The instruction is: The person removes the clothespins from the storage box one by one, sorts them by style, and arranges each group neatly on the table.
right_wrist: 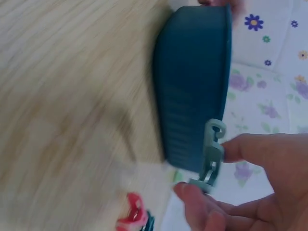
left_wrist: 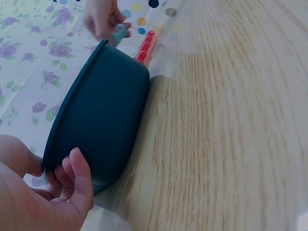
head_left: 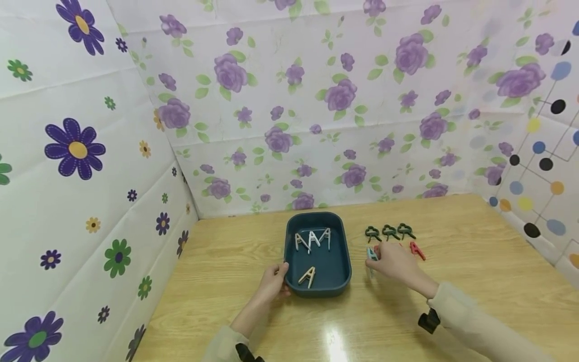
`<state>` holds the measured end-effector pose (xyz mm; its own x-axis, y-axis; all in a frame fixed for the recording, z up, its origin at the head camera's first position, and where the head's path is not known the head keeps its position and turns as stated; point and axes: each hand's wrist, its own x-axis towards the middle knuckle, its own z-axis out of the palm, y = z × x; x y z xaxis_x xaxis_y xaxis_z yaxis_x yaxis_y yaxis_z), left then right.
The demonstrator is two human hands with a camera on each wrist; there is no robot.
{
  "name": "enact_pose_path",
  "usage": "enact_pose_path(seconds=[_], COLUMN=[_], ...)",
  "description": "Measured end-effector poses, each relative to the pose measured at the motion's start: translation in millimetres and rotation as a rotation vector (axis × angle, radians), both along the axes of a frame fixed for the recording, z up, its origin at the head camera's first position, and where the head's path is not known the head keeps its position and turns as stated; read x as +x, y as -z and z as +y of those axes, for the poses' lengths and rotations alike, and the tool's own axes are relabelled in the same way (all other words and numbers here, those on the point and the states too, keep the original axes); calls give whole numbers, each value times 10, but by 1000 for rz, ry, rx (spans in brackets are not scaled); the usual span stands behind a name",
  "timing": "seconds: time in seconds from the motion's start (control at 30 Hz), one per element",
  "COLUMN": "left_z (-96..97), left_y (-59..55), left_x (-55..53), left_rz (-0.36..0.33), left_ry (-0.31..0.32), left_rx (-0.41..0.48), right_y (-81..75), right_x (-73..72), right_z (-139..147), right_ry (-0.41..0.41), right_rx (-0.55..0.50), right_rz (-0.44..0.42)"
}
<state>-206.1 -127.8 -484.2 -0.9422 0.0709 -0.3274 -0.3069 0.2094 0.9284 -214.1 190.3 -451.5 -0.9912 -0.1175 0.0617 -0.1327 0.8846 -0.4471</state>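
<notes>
A dark teal plastic tray (head_left: 325,274) stands on the table with several clothespins inside: pale ones (head_left: 313,238) along the back and a beige one (head_left: 307,276) near the front. At its front left corner, my left hand (head_left: 273,282) grips the rim, thumb and curled fingers on it in the left wrist view. Just right of the tray, my right hand (head_left: 398,261) pinches a light blue clothespin (right_wrist: 211,149) between thumb and fingers, above the table. Red clothespins (head_left: 417,250) lie beyond this hand, which partly hides them.
Three dark green cloud-shaped clips (head_left: 389,232) lie in a row behind the red clothespins. The wooden table (head_left: 235,241) ends at a flowered cloth wall (head_left: 280,166) at the back, with patterned cloth on both sides.
</notes>
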Motion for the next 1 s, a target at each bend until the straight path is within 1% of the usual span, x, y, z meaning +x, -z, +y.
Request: enact_pose_path(seconds=[0.13,0.3,0.43,0.53,0.57,0.63,0.7,0.77,0.87,0.93,1.0], left_z=[-14,-17,9,14,9,-3,-13,-13,-10,-6,-4], left_y=[4,18,-147,-189,-150,-62,5,18,15,3,-4], left_x=[11,5,97,122,102,53,21,16,24,30,35], left_rz=[18,8,15,15,16,8,10,12,17,17,18], left_ry=[4,17,29,32,31,28,25,23,20,18,16], left_rx=[12,11,19,23,23,19,18,16,16,13,8], right_y=[52,160,266,304,302,265,216,152,51,-7,-51], right_x=[45,60,28,17,17,37,46,51,40,36,20], right_z=[88,166,192,187,181,163,134,87,-17,-101,-195], right_ry=[0,1,-4,2,3,1,-1,-2,3,0,-14], right_rx=[63,144,207,235,245,274,309,339,312,275,240], right_rz=[-49,-98,-138,-163,-159,-127,-64,31,161,212,235])
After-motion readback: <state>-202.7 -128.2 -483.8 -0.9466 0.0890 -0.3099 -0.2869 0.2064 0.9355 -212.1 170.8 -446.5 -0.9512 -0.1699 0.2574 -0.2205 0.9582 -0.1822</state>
